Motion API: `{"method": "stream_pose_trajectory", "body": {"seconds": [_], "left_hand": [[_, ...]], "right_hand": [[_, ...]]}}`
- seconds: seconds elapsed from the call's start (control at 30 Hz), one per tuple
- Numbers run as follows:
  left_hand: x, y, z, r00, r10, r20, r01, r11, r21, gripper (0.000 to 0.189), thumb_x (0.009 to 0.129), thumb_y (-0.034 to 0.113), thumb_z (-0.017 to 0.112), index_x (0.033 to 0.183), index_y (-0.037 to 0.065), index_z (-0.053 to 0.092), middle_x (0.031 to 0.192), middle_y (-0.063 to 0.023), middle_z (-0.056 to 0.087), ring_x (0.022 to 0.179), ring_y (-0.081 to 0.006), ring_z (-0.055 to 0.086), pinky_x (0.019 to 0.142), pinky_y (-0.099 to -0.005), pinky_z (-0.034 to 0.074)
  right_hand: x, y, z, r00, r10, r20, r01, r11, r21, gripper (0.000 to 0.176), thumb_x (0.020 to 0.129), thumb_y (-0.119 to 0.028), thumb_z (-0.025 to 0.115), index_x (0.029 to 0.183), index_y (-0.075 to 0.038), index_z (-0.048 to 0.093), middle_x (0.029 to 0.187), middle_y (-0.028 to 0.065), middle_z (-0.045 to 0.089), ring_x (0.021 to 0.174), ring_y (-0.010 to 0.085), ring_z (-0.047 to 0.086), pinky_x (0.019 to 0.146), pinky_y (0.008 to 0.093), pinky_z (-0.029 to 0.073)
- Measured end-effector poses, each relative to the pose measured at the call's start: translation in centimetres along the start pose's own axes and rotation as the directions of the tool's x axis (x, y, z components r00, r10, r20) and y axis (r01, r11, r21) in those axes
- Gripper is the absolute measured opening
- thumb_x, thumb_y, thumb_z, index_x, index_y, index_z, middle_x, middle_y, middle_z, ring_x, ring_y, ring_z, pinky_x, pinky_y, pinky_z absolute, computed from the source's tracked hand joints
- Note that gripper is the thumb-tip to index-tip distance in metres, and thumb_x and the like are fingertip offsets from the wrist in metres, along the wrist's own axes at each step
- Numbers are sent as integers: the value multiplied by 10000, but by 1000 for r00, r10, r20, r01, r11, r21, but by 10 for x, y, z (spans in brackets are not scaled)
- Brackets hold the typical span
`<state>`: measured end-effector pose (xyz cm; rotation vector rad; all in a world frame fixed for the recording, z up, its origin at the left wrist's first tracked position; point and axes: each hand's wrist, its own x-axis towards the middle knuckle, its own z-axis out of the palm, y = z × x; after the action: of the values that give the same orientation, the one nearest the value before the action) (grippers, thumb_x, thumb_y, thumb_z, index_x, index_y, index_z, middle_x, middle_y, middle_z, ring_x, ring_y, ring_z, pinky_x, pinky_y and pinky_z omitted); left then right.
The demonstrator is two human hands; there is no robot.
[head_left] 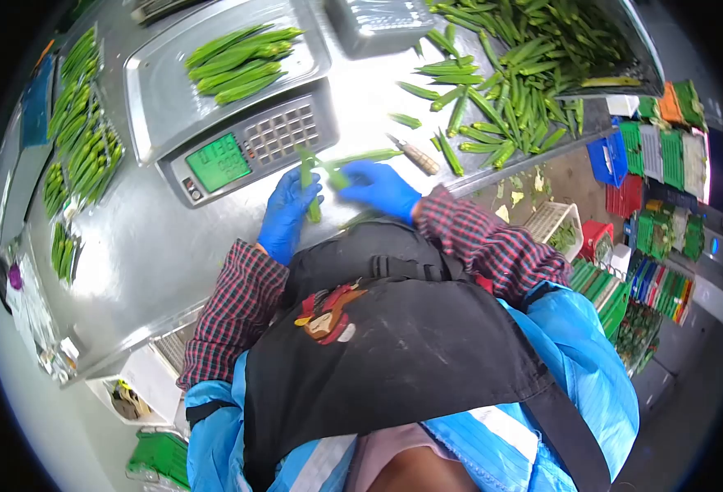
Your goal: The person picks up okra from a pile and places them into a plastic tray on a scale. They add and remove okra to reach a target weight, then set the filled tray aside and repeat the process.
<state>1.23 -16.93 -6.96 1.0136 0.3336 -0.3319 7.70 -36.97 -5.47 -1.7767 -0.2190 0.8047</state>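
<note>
My left hand [286,215], in a blue glove, is closed around a green okra pod [307,187] held nearly upright just in front of the scale. Close beside it, my right hand [380,191] grips another okra pod [336,175], which is smeared by motion. Behind the right hand a loose okra pod [371,155] lies on the table, and a small knife [415,155] with a pale handle rests to its right. Ahead stands a digital scale [283,131] with a lit green display. A row of okra [242,61] lies on its metal pan [152,90].
A large heap of okra [533,66] spreads over the right back of the steel table [123,262]. Clear plastic trays [382,25] are stacked behind the scale. Packed okra [86,139] lines the left side. Crates [607,156] stand on the floor to the right.
</note>
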Motion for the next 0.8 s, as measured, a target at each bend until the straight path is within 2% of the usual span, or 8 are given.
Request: {"method": "stream_pose_trajectory", "body": {"seconds": [0.2,0.27,0.3,0.37,0.47,0.63,0.7,0.8], "left_hand": [[14,7,16,991,-123,-47,107,960,-257,427,916,203,591,1265,15,432,1036,-69,554,978,-198,564,889,-392,481],[15,13,10,992,-122,-24,114,969,-217,426,913,200,593,1264,20,433,1027,-67,550,963,-202,568,869,-407,494],[14,17,8,992,-124,-9,121,976,-179,425,910,197,595,1263,25,435,1017,-65,547,948,-206,571,850,-422,506],[19,18,10,991,-129,-30,123,980,-157,435,910,183,589,1277,22,419,1037,-65,547,964,-203,572,874,-412,504],[21,20,13,978,-190,85,205,953,-222,414,903,169,594,1262,31,440,1076,-67,545,975,-212,572,889,-409,497],[22,25,32,991,-88,97,118,927,-355,406,928,174,556,1285,33,422,1245,-114,516,1144,-260,526,962,-412,458],[26,28,43,999,17,46,11,830,-557,426,957,198,504,1331,36,381,1290,-123,496,1189,-267,499,997,-418,434],[27,51,52,980,176,96,-49,673,-738,466,982,247,447,1381,43,323,1301,-116,489,1189,-252,500,989,-430,435]], "right_hand": [[1,-7,-28,974,-199,104,223,915,-337,322,807,-276,643,1051,-66,640,951,149,656,895,289,636,809,356,494],[0,-10,-58,933,-328,-151,176,777,-604,231,813,-204,593,1001,-82,648,953,134,654,925,288,629,834,365,497],[9,-16,-70,893,-56,-447,-153,896,-416,216,780,-169,581,963,-78,651,975,129,632,940,297,603,831,382,487],[31,12,-98,788,-529,-315,32,546,-837,254,732,-128,578,975,-82,636,924,134,600,881,317,578,779,430,469],[56,37,-108,920,-351,-174,-16,409,-912,241,725,-132,569,955,-90,630,871,154,594,822,350,585,745,453,469],[28,-37,-90,913,-12,-408,-69,981,-184,340,774,-203,679,1056,-39,584,880,79,620,790,205,601,742,338,494],[23,-66,-60,977,147,-155,-151,988,-15,427,798,-206,692,1166,-42,550,926,29,606,861,133,568,773,310,481],[34,-113,-22,973,-122,197,165,962,-219,481,823,-217,675,1248,-62,511,1039,82,615,936,197,600,809,338,485]]}}
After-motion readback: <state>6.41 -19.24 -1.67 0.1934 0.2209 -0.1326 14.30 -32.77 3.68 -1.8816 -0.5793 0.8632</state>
